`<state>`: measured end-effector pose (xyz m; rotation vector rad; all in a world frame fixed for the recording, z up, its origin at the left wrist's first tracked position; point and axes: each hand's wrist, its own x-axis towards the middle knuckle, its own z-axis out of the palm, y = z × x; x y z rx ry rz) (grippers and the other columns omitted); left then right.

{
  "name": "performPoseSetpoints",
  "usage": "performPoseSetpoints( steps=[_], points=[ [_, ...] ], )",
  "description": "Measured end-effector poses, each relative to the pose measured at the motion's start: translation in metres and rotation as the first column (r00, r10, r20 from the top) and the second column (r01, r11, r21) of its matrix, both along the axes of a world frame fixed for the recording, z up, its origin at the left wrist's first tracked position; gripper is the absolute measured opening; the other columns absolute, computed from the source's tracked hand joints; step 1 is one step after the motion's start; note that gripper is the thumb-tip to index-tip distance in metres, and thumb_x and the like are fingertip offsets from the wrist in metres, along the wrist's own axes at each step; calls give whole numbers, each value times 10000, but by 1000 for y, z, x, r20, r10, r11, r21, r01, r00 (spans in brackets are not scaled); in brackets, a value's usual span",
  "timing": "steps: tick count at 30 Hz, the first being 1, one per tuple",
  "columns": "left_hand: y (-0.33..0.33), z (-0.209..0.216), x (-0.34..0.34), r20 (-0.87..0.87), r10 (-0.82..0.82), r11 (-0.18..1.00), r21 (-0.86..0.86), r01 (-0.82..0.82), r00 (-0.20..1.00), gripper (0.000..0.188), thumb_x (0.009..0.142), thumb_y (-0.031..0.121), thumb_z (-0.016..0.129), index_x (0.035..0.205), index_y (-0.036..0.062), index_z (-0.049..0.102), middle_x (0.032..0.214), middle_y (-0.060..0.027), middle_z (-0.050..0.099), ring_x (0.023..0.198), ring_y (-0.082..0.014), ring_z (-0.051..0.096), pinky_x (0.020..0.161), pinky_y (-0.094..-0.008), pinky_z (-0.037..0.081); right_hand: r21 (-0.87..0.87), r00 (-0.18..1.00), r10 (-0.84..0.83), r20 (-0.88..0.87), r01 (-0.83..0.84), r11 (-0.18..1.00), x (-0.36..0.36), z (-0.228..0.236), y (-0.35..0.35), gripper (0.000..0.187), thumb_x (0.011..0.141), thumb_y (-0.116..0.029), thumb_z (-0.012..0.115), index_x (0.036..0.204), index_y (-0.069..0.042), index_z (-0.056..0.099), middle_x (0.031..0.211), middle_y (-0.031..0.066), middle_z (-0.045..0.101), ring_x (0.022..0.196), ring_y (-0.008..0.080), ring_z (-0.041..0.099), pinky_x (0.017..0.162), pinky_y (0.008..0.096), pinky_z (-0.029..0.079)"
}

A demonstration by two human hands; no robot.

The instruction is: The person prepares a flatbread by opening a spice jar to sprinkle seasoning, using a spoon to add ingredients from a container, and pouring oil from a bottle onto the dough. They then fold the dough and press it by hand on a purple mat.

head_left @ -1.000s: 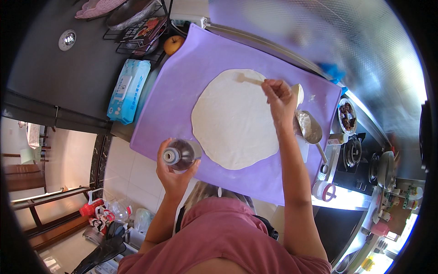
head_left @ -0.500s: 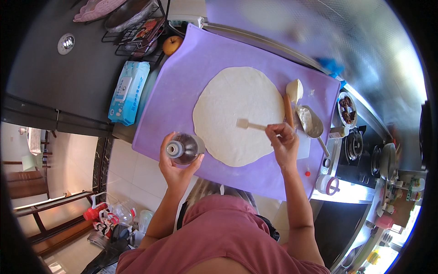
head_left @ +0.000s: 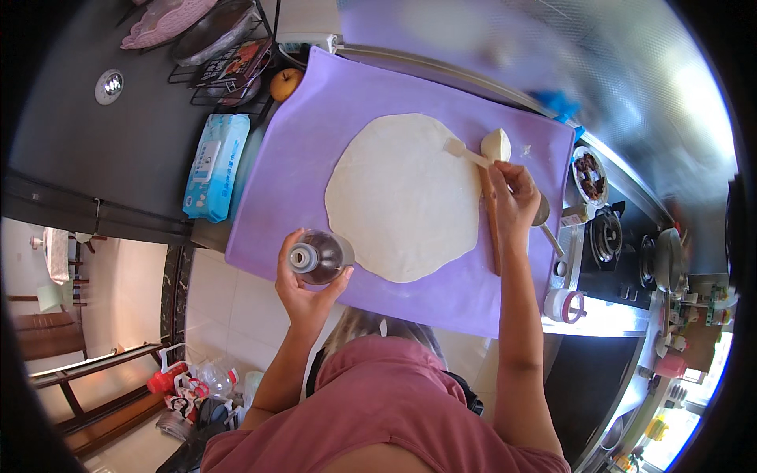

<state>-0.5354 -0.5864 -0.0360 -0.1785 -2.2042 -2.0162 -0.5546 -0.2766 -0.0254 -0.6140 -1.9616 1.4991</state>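
My left hand point(head_left: 302, 285) is wrapped round a clear bottle point(head_left: 326, 258) with an uncapped pale neck, beside the lower left edge of the dough. In my right hand point(head_left: 514, 194) is a pale pastry brush point(head_left: 456, 147), pinched by its handle. Its head is over the upper right edge of a big round sheet of rolled dough point(head_left: 402, 201). The dough lies flat on a purple mat point(head_left: 296, 150). Partly under my right hand is a wooden rolling pin point(head_left: 493, 229), and above it sits a cream-coloured lump point(head_left: 495, 146). A metal scoop point(head_left: 542, 214) is mostly hidden by my right hand.
A blue wipes pack point(head_left: 217, 167) and an apple point(head_left: 285, 83) border the mat's left. Right of it stand a dish of dark food point(head_left: 590, 175), a red-rimmed jar point(head_left: 564, 306) and a stove point(head_left: 605, 232). Bottles point(head_left: 213, 377) stand on the floor at lower left.
My right hand has moved up and to the right with the brush, from over the middle of the dough to its upper right edge. The left hand still holds the bottle in place.
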Motion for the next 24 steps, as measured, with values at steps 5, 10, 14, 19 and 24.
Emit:
performPoseSetpoints(
  steps=[5,10,14,19,24],
  points=[
    [11,-4,-1,16,-66,998,11,66,998,796,622,10,855,1316,-4,465,1242,-137,542,1090,-211,594,906,-340,528,-139,999,-15,48,21,990,44,-13,-1,102,879,-79,691,887,16,654,894,42,685,664,45,549,586,194,439],
    [25,-8,-1,-21,-163,986,-29,162,986,793,627,18,855,1318,-7,465,1236,-136,549,1093,-212,593,922,-348,516,-180,999,2,36,5,984,72,-14,-11,96,883,-75,690,910,11,657,827,25,660,649,42,540,559,198,430],
    [45,-5,-1,-7,-237,970,-59,236,971,788,633,28,855,1317,-7,465,1225,-137,560,1097,-208,592,927,-346,513,-363,997,-81,4,77,929,96,-20,0,92,873,-88,706,915,-21,658,802,15,639,629,53,527,554,205,418],
    [75,-4,5,37,-373,925,-61,375,927,790,623,61,866,1308,-3,479,1205,-139,577,1092,-218,598,918,-347,514,-584,956,-286,-64,197,788,163,-23,32,98,871,-89,702,945,-45,654,800,-7,611,651,52,509,561,206,390],
    [113,-15,19,4,-526,845,-103,524,850,781,601,123,886,1281,26,515,1159,-114,597,1059,-228,611,906,-354,494,-289,710,-703,36,681,673,259,-17,70,128,886,-141,708,976,-51,695,836,19,640,695,61,535,602,181,402]
  ],
)
